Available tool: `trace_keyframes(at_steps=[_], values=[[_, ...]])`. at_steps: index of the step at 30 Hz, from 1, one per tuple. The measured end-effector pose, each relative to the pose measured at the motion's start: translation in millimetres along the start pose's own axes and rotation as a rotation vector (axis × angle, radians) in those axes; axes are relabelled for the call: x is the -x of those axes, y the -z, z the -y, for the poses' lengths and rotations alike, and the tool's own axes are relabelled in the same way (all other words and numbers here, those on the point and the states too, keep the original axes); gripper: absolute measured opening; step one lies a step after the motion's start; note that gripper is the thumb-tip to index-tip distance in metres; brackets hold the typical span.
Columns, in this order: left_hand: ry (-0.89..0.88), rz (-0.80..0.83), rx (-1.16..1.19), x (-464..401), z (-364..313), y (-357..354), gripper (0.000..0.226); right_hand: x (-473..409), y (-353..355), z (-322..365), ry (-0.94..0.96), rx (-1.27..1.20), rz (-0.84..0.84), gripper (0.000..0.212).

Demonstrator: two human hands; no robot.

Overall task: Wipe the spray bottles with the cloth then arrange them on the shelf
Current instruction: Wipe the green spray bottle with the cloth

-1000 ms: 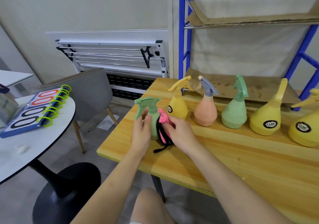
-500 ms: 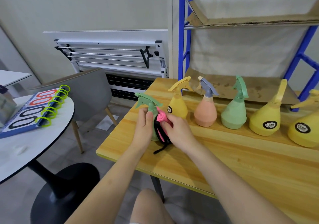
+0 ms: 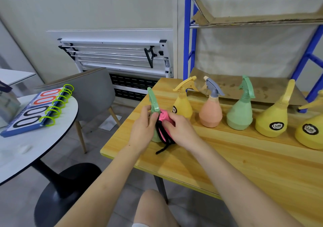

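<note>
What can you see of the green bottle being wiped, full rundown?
The small green spray bottle looks like matte plastic, with a matching green trigger head pointing up and away from the camera. It stands roughly upright near the left end of the wooden table, apart from the row of other bottles. The left hand grips its body; the right hand presses the pink cloth against its side. Most of its body is hidden.

table (image 3: 236,157): glossy wood grain | spray bottles (image 3: 210,112): matt plastic | cloth (image 3: 165,122): soft pink fabric | shelf (image 3: 189,34): blue painted metal
</note>
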State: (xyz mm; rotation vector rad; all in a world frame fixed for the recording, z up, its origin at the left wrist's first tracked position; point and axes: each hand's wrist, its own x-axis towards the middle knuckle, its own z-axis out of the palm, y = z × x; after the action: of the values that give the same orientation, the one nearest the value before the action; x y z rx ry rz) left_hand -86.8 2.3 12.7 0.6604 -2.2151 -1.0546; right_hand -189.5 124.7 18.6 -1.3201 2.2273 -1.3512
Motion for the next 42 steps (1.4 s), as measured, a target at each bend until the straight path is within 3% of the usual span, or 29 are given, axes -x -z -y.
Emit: trace_keyframes(at_steps=[4,7,10,15,20,23,25,31,36,42], values=[[0.017,0.005,0.103,-1.2,3.3,1.7,0.024,6.8,0.5,-21.3,-0.093,0.053,0.046,0.018],[-0.007,-0.001,0.072,-3.4,6.8,0.8,0.031,6.6,3.8,-21.3,-0.122,0.076,0.077,0.028],[-0.037,-0.019,-0.031,-7.7,11.3,-0.4,0.037,1.9,6.5,-2.6,-0.059,0.016,0.019,0.020],[-0.071,0.003,-0.106,-8.3,4.3,5.4,0.028,1.7,-3.2,7.1,-0.007,0.013,-0.019,0.044],[-0.005,-0.027,-0.006,-1.0,-3.9,2.1,0.018,8.7,-8.4,-17.3,-0.139,0.059,0.036,0.018],[0.030,-0.002,0.040,-1.7,-2.1,-0.2,0.015,8.5,-6.2,-23.2,-0.179,0.093,0.070,0.015],[0.036,0.007,0.042,-2.7,1.1,-1.6,0.027,5.5,-2.9,-20.3,-0.165,0.101,0.087,0.018],[0.055,0.014,0.075,-4.6,-6.3,2.3,0.025,1.9,-10.3,2.5,-0.030,-0.063,0.006,0.052],[0.127,-0.050,0.240,-11.4,-11.6,19.8,0.025,23.3,-22.8,-18.9,-0.130,-0.156,0.042,0.035],[0.140,-0.099,0.621,-22.4,-38.4,49.5,0.027,18.4,-0.1,-0.4,-0.112,-0.432,-0.006,0.038]])
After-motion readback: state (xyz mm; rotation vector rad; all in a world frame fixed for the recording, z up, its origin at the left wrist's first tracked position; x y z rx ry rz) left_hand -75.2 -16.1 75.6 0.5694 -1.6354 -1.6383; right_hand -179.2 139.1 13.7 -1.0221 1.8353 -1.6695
